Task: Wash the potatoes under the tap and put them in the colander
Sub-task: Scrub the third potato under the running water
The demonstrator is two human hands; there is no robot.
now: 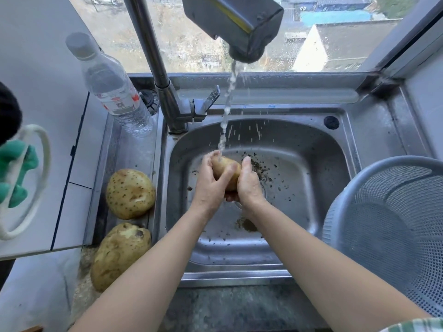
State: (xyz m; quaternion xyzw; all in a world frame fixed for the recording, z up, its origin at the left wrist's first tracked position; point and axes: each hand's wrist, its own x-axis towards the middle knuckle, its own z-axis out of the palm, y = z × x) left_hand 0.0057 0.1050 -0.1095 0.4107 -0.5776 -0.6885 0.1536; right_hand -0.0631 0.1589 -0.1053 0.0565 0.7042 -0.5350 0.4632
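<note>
Over the middle of the sink (311, 149), head view, both hands are working one potato (225, 170) right where the water (226, 111) is falling from the tap (247, 51). The left hand (211, 185) is wrapping fingers and thumb round its left flank. The right hand (249, 183) is cupping the other side with fingers curled on, so the pair are clamping the wet potato against slipping. Grit is lying speckled across the sink floor, so I'd say dirt is coming off. Left of the sink, the far potato (130, 194) and near potato (119, 256) are waiting on the ledge, looking unwashed. The colander (340, 197) is sitting just right of the sink, showing nothing inside, handy for the drop.
</note>
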